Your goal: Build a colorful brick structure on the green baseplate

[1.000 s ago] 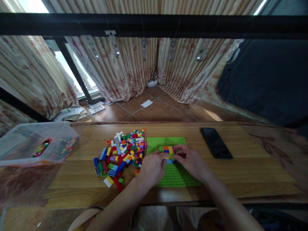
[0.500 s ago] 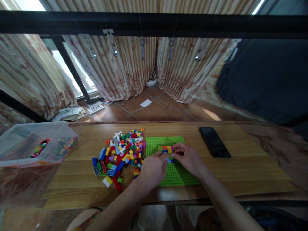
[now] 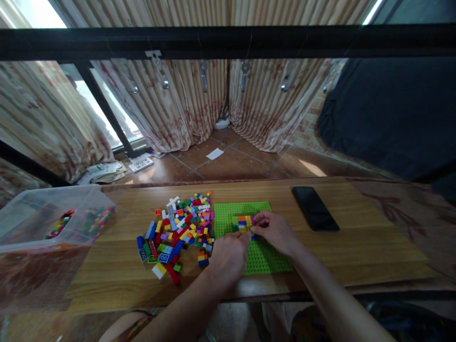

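A green baseplate [image 3: 261, 261] lies on the wooden table, with a small block of coloured toy bricks [image 3: 244, 221] standing on its middle. Both of my hands are at this block. My left hand [image 3: 230, 254] covers its near left side, fingers bent and pressed at the bricks; what the fingertips hold is hidden. From the right, my right hand [image 3: 272, 228] closes thumb and fingers on the block's right edge. Left of the plate spreads a pile of loose bricks [image 3: 178, 228]. A small stack of orange, yellow and blue bricks [image 3: 203, 259] sits near my left wrist.
A black phone [image 3: 315, 209] lies on the right of the wooden table [image 3: 363, 247]. At the far left stands a clear plastic bin [image 3: 21, 209] with more bricks inside. A dark rail [image 3: 228, 42] crosses in front of curtains beyond the table.
My left hand has shifted slightly down and toward me, so more of the brick block shows. My right hand stays at its right edge. The whole view has tilted a little.
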Demonstrator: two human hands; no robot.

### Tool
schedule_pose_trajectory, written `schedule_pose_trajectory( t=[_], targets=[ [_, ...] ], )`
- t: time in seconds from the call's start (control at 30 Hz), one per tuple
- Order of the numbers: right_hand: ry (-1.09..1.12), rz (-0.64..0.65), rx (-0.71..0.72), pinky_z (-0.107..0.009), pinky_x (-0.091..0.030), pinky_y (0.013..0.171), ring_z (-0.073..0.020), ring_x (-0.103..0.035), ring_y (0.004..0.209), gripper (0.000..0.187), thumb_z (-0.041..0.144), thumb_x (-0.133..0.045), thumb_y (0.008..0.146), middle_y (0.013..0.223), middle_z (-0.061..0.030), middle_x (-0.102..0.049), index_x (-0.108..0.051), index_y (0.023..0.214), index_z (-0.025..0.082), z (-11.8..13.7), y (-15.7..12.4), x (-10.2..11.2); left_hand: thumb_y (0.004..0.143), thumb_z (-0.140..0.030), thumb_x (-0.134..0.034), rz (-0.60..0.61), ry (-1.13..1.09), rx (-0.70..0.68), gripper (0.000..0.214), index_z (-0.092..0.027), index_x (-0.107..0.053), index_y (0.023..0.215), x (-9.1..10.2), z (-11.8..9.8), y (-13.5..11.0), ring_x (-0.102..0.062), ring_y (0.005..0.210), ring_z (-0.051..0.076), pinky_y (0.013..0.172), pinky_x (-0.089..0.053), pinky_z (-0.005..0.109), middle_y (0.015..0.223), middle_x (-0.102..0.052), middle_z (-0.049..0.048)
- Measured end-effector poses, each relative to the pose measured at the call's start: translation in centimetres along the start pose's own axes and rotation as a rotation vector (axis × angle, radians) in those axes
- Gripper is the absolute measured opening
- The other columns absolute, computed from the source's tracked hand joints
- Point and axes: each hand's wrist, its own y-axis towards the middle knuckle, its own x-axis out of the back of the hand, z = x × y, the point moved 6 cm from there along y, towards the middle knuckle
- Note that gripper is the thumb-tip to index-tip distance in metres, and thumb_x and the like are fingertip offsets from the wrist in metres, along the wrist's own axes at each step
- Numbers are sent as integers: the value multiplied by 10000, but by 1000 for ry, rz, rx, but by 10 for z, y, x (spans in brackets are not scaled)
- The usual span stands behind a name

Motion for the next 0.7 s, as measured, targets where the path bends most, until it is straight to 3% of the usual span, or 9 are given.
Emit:
schedule_pose_trajectory(
  t=[0.23,0.37,0.57,0.7],
  targets=[
    [95,20,-78,-238,-475,481,-122,-582,515,163,199,-696,635,578,31,-603,-593,759,177,-8,2,-5,919,-215,-369,-69,-36,14,319,-225,-627,1106,3,2,0,-658,834,214,709,-508,317,926,-709,62],
    [191,22,-98,-239,-490,468,-123,-578,506,214,268,-725,624,575,30,-610,-614,782,175,-5,0,3,896,-215,-436,-157,-119,-7,280,-244,-650,1075,13,5,1,-663,829,185,734,-508,286,937,-713,37],
    [448,-241,-35,-217,-438,429,-90,-519,445,362,460,-755,598,583,4,-628,-635,754,156,10,1,40,888,-217,-469,-412,-248,54,257,-230,-680,1034,52,37,0,-668,829,160,765,-503,262,960,-724,25],
    [437,-377,53,-217,-399,418,-87,-482,437,328,451,-732,639,569,12,-604,-631,749,159,23,-5,42,856,-199,-511,-554,-279,161,245,-195,-697,1013,79,68,-5,-666,769,156,717,-506,254,938,-730,47]
  ],
)
